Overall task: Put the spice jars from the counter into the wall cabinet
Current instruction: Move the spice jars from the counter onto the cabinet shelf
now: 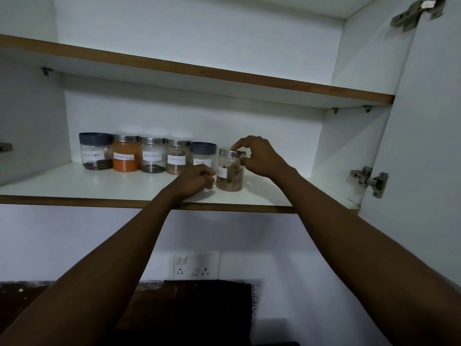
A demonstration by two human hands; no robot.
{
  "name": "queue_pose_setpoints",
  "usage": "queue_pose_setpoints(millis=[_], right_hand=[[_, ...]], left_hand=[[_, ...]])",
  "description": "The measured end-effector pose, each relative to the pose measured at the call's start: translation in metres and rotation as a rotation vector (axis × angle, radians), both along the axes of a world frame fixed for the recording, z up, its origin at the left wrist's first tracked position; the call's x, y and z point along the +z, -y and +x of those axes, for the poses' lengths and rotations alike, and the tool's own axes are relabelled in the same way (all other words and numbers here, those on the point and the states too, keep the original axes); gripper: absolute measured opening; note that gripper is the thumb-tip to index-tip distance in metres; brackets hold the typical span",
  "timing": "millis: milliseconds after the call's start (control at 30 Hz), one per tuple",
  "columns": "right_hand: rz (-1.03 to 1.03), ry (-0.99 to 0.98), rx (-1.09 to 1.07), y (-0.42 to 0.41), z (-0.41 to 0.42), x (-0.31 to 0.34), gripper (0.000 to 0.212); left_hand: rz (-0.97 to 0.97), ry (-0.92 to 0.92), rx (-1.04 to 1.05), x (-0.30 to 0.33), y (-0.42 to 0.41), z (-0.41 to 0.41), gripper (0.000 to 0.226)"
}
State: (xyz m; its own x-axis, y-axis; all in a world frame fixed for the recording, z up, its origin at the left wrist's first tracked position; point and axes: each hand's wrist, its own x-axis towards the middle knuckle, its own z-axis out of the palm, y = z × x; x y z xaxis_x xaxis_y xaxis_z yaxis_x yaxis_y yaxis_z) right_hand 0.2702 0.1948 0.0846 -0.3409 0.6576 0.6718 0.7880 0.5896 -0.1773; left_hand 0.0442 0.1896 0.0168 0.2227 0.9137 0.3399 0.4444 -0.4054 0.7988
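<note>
**Sixth jar on the lower shelf, both hands at it**

Nearest you, the dark tabletop (174,308) lies at the bottom of the view, with a double socket (196,265) on the white wall above it. Both your forearms reach up from there into the open cabinet (354,136).

Your left hand (197,179) rests on the lower shelf (99,183) with its fingers (208,174) curled in close against the left side of the brown jar (230,174); you cannot tell whether they hold anything. Your right hand (259,156) comes over the top of that jar, its fingers (240,146) pinching the rim of the steel lid (230,153). The jar stands upright on the shelf, just right of the row and a little nearer the front edge.

Behind it, five labelled jars stand side by side along the back: the coriander jar (203,156) with a dark lid, the cinnamon jar (176,157), a black pepper jar (152,156), the orange jar (126,154) and, at the left end, a dark-lidded pepper jar (95,152).

Farther up, the upper shelf (199,71) crosses the cabinet, and hinges (369,179) sit on the right door
</note>
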Motion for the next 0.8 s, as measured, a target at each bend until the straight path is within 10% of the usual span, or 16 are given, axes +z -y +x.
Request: queue_pose_setpoints(millis=[800], right_hand=[[-0.09, 0.027, -0.111, -0.076, 0.002, 0.005, 0.034]], left_hand=[[0.034, -0.19, 0.064, -0.006, -0.011, 0.001, 0.046]])
